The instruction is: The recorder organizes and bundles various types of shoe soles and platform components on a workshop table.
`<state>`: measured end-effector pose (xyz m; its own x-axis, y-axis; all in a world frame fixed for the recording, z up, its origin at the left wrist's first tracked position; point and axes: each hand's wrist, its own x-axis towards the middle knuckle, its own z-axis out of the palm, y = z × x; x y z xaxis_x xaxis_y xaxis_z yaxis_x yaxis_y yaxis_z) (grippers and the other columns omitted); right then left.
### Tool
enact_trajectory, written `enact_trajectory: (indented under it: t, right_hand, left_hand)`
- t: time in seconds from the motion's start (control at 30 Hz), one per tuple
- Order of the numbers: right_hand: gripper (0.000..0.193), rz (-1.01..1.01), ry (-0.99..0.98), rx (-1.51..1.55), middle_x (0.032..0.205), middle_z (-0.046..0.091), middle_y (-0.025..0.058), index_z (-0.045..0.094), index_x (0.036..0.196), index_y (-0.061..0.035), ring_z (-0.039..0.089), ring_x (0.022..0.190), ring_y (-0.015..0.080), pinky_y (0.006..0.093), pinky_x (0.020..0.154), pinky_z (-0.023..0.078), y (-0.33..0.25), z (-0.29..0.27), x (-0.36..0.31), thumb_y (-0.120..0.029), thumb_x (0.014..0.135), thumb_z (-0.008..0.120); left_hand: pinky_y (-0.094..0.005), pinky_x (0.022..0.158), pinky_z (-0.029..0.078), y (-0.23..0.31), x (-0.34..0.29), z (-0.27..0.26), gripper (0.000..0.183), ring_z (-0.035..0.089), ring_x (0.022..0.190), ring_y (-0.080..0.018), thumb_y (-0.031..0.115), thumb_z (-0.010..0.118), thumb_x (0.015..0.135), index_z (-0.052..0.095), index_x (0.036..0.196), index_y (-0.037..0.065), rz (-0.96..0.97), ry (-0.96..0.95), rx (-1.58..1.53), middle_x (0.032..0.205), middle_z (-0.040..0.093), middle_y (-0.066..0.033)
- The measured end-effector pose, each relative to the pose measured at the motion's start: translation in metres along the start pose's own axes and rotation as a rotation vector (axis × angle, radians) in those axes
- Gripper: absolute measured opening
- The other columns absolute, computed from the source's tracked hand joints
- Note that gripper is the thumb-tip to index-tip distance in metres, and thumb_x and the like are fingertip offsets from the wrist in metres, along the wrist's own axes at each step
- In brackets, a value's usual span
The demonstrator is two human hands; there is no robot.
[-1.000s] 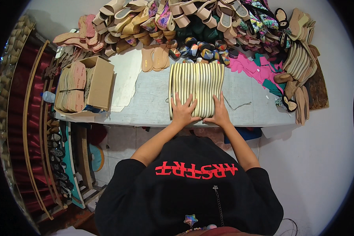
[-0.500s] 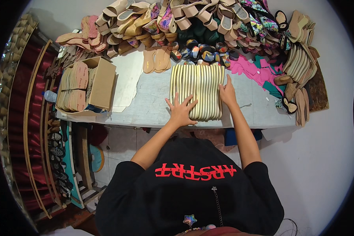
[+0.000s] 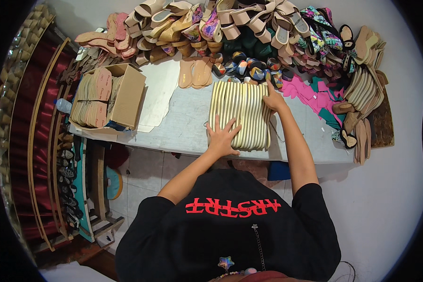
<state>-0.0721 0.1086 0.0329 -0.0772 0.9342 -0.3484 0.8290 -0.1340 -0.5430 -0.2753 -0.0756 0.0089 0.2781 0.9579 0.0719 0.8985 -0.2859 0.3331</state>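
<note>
On the table stands a tight row of cream and pale-yellow shoe soles (image 3: 242,105), set on edge side by side. My left hand (image 3: 222,137) rests on the near left part of the row, its fingers spread wide over the edges. Against the far right end of the row is my right hand (image 3: 274,99), its index finger stretched away from me and its thumb toward the soles. Part of this hand's fingers is hidden. A pair of tan insoles (image 3: 195,73) lies just beyond the row, to the left.
An open cardboard box (image 3: 129,96) of bundled insoles stands left, beside white paper sheets (image 3: 162,94). Sandals (image 3: 239,21) pile along the back. Colourful patterned shoe pieces (image 3: 249,66) lie behind the row. Pink scraps (image 3: 305,96) and more soles (image 3: 362,96) crowd the right.
The view has shifted and turned slightly. My right hand has slid farther along the row's right side, toward its far corner. My left hand keeps its place on the soles.
</note>
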Motion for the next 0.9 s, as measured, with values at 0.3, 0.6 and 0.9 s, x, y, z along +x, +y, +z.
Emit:
enact_trajectory:
  t: [0.3,0.6,0.9]
  right_hand:
    - [0.070,0.088,-0.199,0.083,0.128,0.041,0.0201,0.024,0.136,-0.0284,0.052,0.103,0.0403,0.0483,0.057,0.055,-0.004,-0.017,0.017,-0.026,0.070,0.047]
    - [0.063,-0.094,-0.131,-0.077,0.129,0.039,0.0205,0.031,0.133,-0.0256,0.047,0.109,0.0415,0.0504,0.056,0.054,0.004,-0.006,0.026,-0.044,0.076,0.052]
    - [0.066,-0.101,-0.082,-0.115,0.127,0.042,0.0206,0.033,0.132,-0.0238,0.050,0.105,0.0409,0.0498,0.067,0.053,0.019,0.001,0.036,-0.046,0.074,0.055]
  left_hand:
    - [-0.0744,0.085,0.017,0.003,0.002,0.003,0.096,0.010,0.126,-0.0479,0.048,0.080,0.036,0.046,0.122,0.027,0.012,0.016,0.018,0.135,0.031,-0.0004]
    - [-0.0735,0.084,0.017,0.001,0.002,0.009,0.082,0.012,0.125,-0.0485,0.049,0.077,0.044,0.050,0.118,0.025,0.020,0.087,0.007,0.132,0.033,-0.0016]
    - [-0.0730,0.083,0.017,0.003,0.003,0.014,0.076,0.014,0.124,-0.0485,0.050,0.075,0.047,0.053,0.115,0.024,0.038,0.152,0.013,0.131,0.035,-0.0020]
